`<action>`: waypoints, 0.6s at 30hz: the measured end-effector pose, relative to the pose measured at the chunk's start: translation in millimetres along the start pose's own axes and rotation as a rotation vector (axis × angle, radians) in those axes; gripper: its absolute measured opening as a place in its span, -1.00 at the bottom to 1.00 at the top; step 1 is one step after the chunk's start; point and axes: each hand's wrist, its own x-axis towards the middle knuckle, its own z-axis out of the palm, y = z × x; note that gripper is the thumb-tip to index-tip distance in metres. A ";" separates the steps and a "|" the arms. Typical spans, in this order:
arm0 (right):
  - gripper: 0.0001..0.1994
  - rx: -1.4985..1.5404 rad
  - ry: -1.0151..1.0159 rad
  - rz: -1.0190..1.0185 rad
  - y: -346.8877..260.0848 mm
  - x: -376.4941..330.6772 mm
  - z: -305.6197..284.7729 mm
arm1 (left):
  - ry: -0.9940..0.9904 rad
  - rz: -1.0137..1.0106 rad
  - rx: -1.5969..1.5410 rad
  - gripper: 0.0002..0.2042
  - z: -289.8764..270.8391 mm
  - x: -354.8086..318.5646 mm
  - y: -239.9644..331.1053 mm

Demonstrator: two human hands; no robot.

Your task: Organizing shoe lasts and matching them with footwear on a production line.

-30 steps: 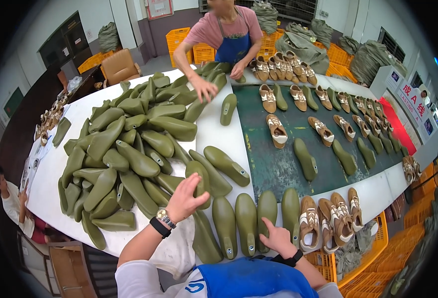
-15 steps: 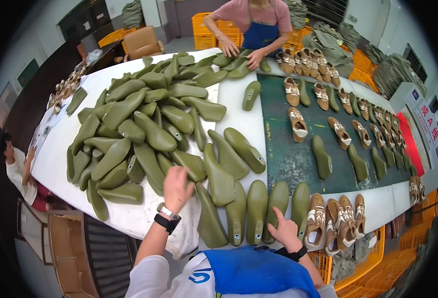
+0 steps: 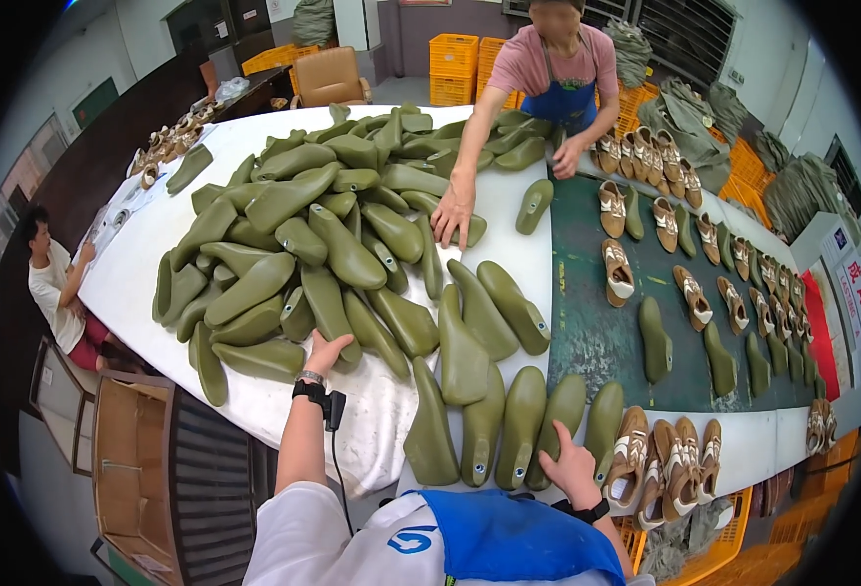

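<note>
Shoe last [image 3: 329, 307], left of green mat [image 3: 587, 337], runs lengthwise away from left hand [image 3: 326, 354], the nearer one, touching its near end; right hand [image 3: 572, 466] touches row last [image 3: 561, 402] near mat; both grips unclear.

A tan padded office chair [image 3: 331, 76] stands at the upper left, near stacked orange-yellow plastic crates [image 3: 453, 59]. Bulging grey-green sacks [image 3: 806, 186] lie heaped at upper right, above a white board with red lettering [image 3: 836, 269]. Lower left, an open-fronted brown wooden cabinet [image 3: 135, 479]
</note>
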 end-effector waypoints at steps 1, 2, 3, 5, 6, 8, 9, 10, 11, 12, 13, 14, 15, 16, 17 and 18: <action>-0.36 0.001 0.003 -0.004 0.7 -0.2 0.4 | 0.018 0.004 0.036 -0.28 1.1 -1.9 3.5; -0.36 -0.001 0.001 -0.001 0.9 -0.3 0.9 | 0.023 0.006 0.035 -0.28 0.2 -7.7 4.7; -0.36 -0.002 0.002 0.007 1.0 0.1 1.7 | 0.007 -0.010 -0.045 -0.28 1.4 -15.7 8.8; -0.37 0.018 0.011 0.017 2.2 1.9 1.7 | 0.035 -0.075 -0.117 -0.24 7.9 -36.8 17.4; -0.37 0.040 0.007 0.008 -0.5 0.5 1.4 | 0.118 -0.022 -0.056 -0.22 -3.2 -44.4 4.6; -0.37 0.033 0.000 0.033 0.3 0.3 0.3 | 0.336 0.119 0.404 -0.21 1.9 -93.2 32.5; -0.37 0.027 -0.002 0.034 -1.7 1.3 -0.5 | 0.440 0.264 0.680 -0.23 2.4 -114.2 33.2; -0.37 0.023 -0.011 0.033 -0.8 1.9 1.0 | 0.536 0.408 0.957 -0.24 4.7 -133.7 28.2; -0.37 0.002 0.001 0.020 -1.9 0.4 -2.8 | 0.527 0.465 1.125 -0.31 2.7 -156.1 34.6; -0.37 -0.020 0.008 0.010 -2.7 2.1 -3.1 | 0.532 0.459 1.127 -0.31 2.7 -172.8 31.4; -0.37 -0.021 0.002 0.008 -2.8 3.5 -2.4 | 0.442 0.465 1.190 -0.34 3.7 -187.9 24.8; -0.37 -0.024 -0.001 0.004 -2.4 4.9 -2.0 | 0.350 0.471 1.251 -0.36 5.8 -196.1 22.1; -0.37 -0.027 -0.005 -0.001 -1.6 5.1 -1.8 | 0.348 0.465 1.251 -0.36 9.1 -200.9 22.8; -0.37 -0.030 -0.009 -0.001 -0.7 5.7 -0.9 | 0.245 0.560 1.178 -0.39 12.7 -204.5 23.5; -0.36 -0.032 -0.006 -0.001 0.8 6.7 0.3 | 0.141 0.654 1.099 -0.42 15.2 -206.0 23.6; -0.36 -0.034 -0.004 -0.004 2.0 6.2 0.9 | 0.142 0.650 1.097 -0.42 15.5 -201.9 23.4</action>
